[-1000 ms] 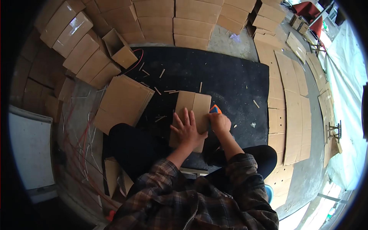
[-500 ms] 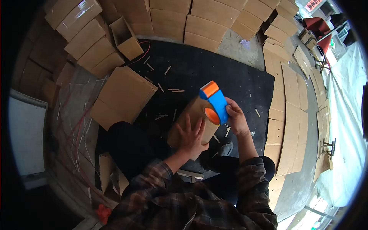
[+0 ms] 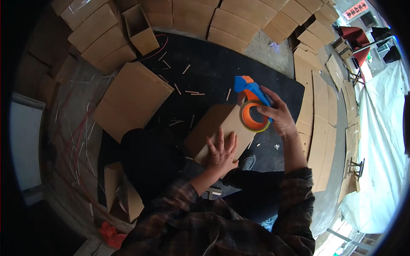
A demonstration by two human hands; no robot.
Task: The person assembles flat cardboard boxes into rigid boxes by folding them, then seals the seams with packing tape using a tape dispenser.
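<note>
A cardboard box (image 3: 209, 123) stands between my legs, tilted in this view. My left hand (image 3: 223, 152) lies on its near top part, fingers spread and palm against the cardboard. In my right hand (image 3: 279, 113) is a blue and orange tape dispenser (image 3: 255, 90), with the fingers wrapped round its side and the thumb at the roll's opening. The roll of tape (image 3: 249, 121) shows as an orange ring with a yellowish rim. The dispenser is at the far right end of the box, overlapping its edge in this view.
Flat cardboard sheets (image 3: 132, 100) are stacked to the left on a black mat (image 3: 205, 64) strewn with thin wooden sticks. An open box (image 3: 141, 34) stands behind them. Stacked boxes (image 3: 232, 25) line the back; flattened cardboard (image 3: 326, 132) lies on the right.
My right hand has turned the tape dispenser so its roll faces me, shifting slightly right. My left hand has moved a little right and nearer on the box, still flat.
</note>
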